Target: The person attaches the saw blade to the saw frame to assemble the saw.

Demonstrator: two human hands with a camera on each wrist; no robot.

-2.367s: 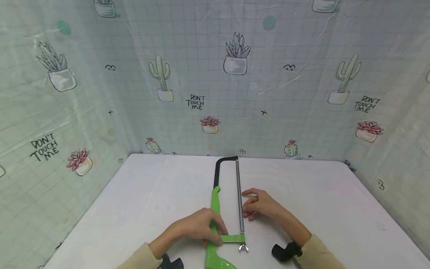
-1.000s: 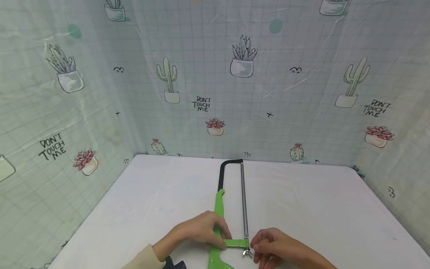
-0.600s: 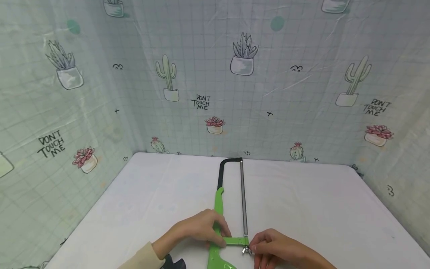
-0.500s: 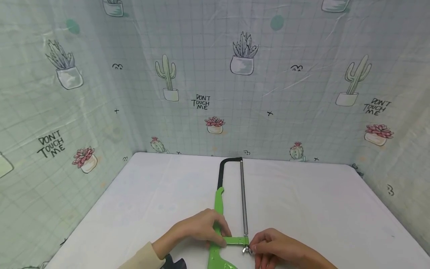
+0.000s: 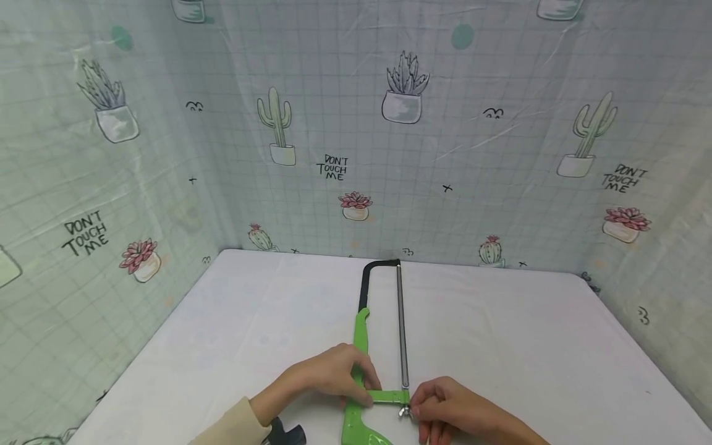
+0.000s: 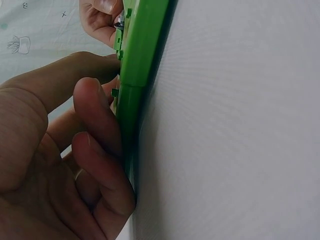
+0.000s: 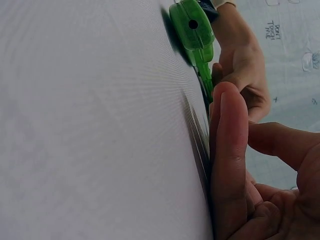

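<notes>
While the left hand [image 5: 339, 372] grips the green saw [image 5: 360, 337], which lies on the table [image 5: 500, 327] beneath it, the right hand [image 5: 453, 406] pinches the wing nut [image 5: 404, 412]; the blade [image 5: 402, 327] stretches away ahead of the right hand.

closed in at left, back and right by pale cloth [image 5: 334, 62], lightly creased and faintly gridded, greenish at left, greyer at the back. printed with cacti [image 5: 274, 127], pink succulents [image 5: 356, 205], teal dots [image 5: 462, 37] and "don't touch me" lettering [image 5: 332, 167]. fronted by a white table [image 5: 500, 327], rounded at the far corners. softly lit.
</notes>
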